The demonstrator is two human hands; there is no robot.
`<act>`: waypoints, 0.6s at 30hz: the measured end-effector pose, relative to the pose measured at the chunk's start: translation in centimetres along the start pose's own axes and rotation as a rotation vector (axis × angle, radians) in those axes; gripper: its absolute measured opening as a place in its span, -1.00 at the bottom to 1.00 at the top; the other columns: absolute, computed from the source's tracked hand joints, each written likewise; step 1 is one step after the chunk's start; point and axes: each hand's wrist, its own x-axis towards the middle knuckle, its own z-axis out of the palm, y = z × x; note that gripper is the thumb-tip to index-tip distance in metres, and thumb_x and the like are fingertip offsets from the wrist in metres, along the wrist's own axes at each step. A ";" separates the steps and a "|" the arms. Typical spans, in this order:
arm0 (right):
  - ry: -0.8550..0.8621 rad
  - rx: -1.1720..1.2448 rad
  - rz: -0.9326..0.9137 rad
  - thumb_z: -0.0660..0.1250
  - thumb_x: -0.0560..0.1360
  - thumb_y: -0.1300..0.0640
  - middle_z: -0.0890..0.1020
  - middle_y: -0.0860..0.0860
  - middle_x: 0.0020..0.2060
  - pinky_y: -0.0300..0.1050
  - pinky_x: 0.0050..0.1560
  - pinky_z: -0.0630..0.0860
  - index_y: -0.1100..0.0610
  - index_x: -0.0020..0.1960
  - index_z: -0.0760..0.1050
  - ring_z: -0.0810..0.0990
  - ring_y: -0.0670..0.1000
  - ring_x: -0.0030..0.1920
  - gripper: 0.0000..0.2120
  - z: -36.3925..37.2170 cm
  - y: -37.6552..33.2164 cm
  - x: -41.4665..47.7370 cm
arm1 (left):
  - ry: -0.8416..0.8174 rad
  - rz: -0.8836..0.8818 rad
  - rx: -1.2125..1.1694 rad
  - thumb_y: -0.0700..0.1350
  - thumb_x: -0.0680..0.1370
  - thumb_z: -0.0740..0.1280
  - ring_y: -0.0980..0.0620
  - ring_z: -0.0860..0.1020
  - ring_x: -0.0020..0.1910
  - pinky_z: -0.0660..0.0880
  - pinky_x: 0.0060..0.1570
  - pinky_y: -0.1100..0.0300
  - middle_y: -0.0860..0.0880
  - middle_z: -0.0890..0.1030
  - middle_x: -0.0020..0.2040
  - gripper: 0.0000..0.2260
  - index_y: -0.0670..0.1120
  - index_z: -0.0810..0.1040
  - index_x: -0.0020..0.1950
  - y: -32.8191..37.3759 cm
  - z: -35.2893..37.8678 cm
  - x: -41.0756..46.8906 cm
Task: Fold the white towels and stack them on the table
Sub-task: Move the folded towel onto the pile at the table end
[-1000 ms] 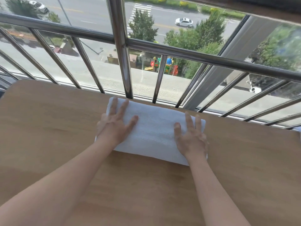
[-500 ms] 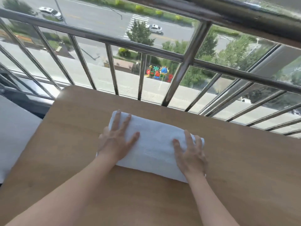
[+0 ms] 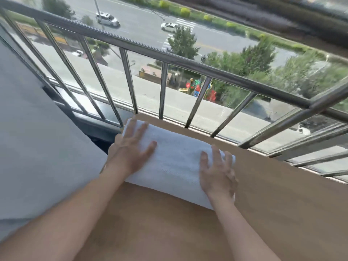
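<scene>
The surface point(image 3: 282, 213) carries one folded towel point(image 3: 175, 162) at its far left corner, near the railing point(image 3: 169, 57). The left hand point(image 3: 130, 147) and right hand point(image 3: 216, 172) lie flat on its two ends, fingers point(image 3: 140, 129) straight and spread, grasping nothing. The fold would likely set best by pressing evenly, smoothing outward, squaring the edges and keeping the towel clear of the corner.

One white towel point(image 3: 175, 162), one left hand point(image 3: 130, 150), one right hand point(image 3: 216, 173), one table point(image 3: 286, 204)
</scene>
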 end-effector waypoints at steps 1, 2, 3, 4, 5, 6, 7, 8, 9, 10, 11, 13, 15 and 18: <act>0.006 -0.004 0.002 -0.07 0.58 -0.37 0.17 -0.06 0.51 0.13 0.27 0.39 -0.24 0.54 0.14 0.43 0.19 0.36 -0.44 0.2 -0.5 0.8 | 0.003 0.005 -0.003 0.51 0.47 -0.03 -0.22 0.35 0.39 0.45 0.13 -0.15 0.33 -0.17 0.59 -0.38 0.43 -0.04 0.50 -0.1 0.0 1.0; 0.008 -0.003 0.006 -0.07 0.58 -0.37 0.16 -0.06 0.52 0.13 0.26 0.39 -0.24 0.54 0.13 0.43 0.19 0.35 -0.44 0.4 -1.0 1.6 | 0.004 0.012 -0.007 0.51 0.47 -0.03 -0.21 0.34 0.41 0.44 0.16 -0.16 0.33 -0.15 0.59 -0.39 0.43 -0.04 0.50 -0.3 0.0 2.0; 0.010 -0.003 0.012 -0.08 0.58 -0.38 0.16 -0.06 0.52 0.14 0.26 0.39 -0.24 0.53 0.13 0.42 0.19 0.36 -0.44 0.6 -1.4 2.3 | 0.006 0.019 -0.009 0.51 0.47 -0.03 -0.20 0.33 0.43 0.42 0.20 -0.16 0.33 -0.14 0.60 -0.39 0.44 -0.05 0.50 -0.3 0.0 3.0; 0.015 -0.004 0.014 -0.08 0.58 -0.37 0.16 -0.06 0.52 0.15 0.25 0.39 -0.23 0.53 0.14 0.41 0.19 0.36 -0.44 0.8 -1.8 3.1 | 0.007 0.025 -0.009 0.51 0.47 -0.02 -0.19 0.33 0.46 0.41 0.24 -0.16 0.32 -0.14 0.60 -0.39 0.45 -0.05 0.50 -0.4 -0.1 3.9; 0.019 -0.006 0.016 -0.09 0.58 -0.37 0.16 -0.05 0.52 0.16 0.25 0.39 -0.23 0.53 0.14 0.40 0.19 0.37 -0.44 1.0 -2.2 3.7 | 0.005 0.031 -0.010 0.51 0.47 -0.02 -0.18 0.31 0.48 0.39 0.27 -0.17 0.32 -0.13 0.60 -0.38 0.46 -0.06 0.50 -0.4 -0.1 4.8; 0.022 -0.008 0.019 -0.09 0.57 -0.37 0.17 -0.04 0.52 0.17 0.25 0.39 -0.22 0.52 0.14 0.39 0.19 0.38 -0.43 1.1 -2.5 4.3 | 0.000 0.035 -0.011 0.51 0.47 -0.02 -0.17 0.31 0.49 0.38 0.29 -0.17 0.32 -0.13 0.60 -0.38 0.45 -0.05 0.51 -0.4 -0.2 5.6; 0.022 -0.008 0.023 -0.10 0.57 -0.38 0.17 -0.04 0.52 0.17 0.26 0.39 -0.22 0.52 0.14 0.39 0.20 0.39 -0.43 1.2 -2.8 4.9 | -0.005 0.037 -0.011 0.51 0.47 -0.02 -0.17 0.31 0.49 0.37 0.30 -0.16 0.32 -0.13 0.60 -0.38 0.44 -0.05 0.51 -0.4 -0.2 6.2; 0.020 -0.010 0.026 -0.11 0.56 -0.38 0.17 -0.03 0.52 0.18 0.26 0.38 -0.23 0.52 0.14 0.39 0.20 0.38 -0.43 1.2 -3.0 5.4 | -0.010 0.039 -0.006 0.51 0.47 -0.03 -0.18 0.31 0.49 0.37 0.30 -0.16 0.31 -0.13 0.60 -0.38 0.43 -0.04 0.52 -0.4 -0.2 6.7; 0.019 -0.014 0.026 -0.11 0.55 -0.39 0.17 -0.03 0.53 0.18 0.27 0.38 -0.24 0.52 0.14 0.40 0.21 0.38 -0.42 1.3 -3.0 5.7 | -0.014 0.042 -0.001 0.51 0.48 -0.03 -0.18 0.32 0.48 0.37 0.29 -0.16 0.31 -0.14 0.61 -0.37 0.42 -0.04 0.52 -0.5 -0.1 7.0; 0.020 -0.017 0.021 -0.12 0.55 -0.40 0.17 -0.03 0.53 0.18 0.27 0.38 -0.25 0.51 0.13 0.41 0.21 0.37 -0.42 1.4 -3.0 6.0 | -0.017 0.047 0.005 0.51 0.48 -0.03 -0.19 0.34 0.47 0.38 0.28 -0.15 0.30 -0.14 0.61 -0.37 0.41 -0.04 0.53 -0.5 0.0 7.1; 0.018 -0.018 0.017 -0.13 0.54 -0.40 0.17 -0.03 0.53 0.18 0.27 0.38 -0.25 0.50 0.13 0.41 0.21 0.37 -0.42 1.4 -3.0 6.1 | -0.018 0.051 0.012 0.51 0.48 -0.03 -0.20 0.35 0.46 0.39 0.27 -0.14 0.29 -0.14 0.61 -0.36 0.40 -0.03 0.54 -0.6 0.0 7.2; 0.011 -0.014 0.034 -0.13 0.53 -0.41 0.16 -0.05 0.52 0.18 0.26 0.37 -0.27 0.49 0.13 0.40 0.21 0.37 -0.42 1.5 -3.0 6.2 | -0.026 0.045 0.019 0.51 0.48 -0.03 -0.21 0.39 0.43 0.41 0.26 -0.13 0.27 -0.12 0.62 -0.34 0.38 -0.01 0.55 -0.5 -0.1 7.2; 0.016 -0.008 0.043 -0.12 0.52 -0.42 0.17 -0.07 0.51 0.18 0.26 0.36 -0.27 0.48 0.15 0.39 0.20 0.37 -0.42 1.6 -3.1 6.1 | -0.035 0.041 0.012 0.51 0.47 -0.02 -0.22 0.41 0.41 0.41 0.26 -0.12 0.26 -0.11 0.62 -0.33 0.36 0.00 0.56 -0.3 -0.2 7.1; 0.014 -0.014 0.053 -0.14 0.51 -0.43 0.18 -0.07 0.51 0.19 0.26 0.35 -0.25 0.48 0.15 0.34 0.19 0.40 -0.40 1.8 -3.2 6.4 | -0.044 0.029 0.010 0.52 0.47 -0.03 -0.24 0.42 0.39 0.41 0.26 -0.12 0.27 -0.12 0.62 -0.33 0.37 -0.02 0.55 -0.5 -0.1 7.3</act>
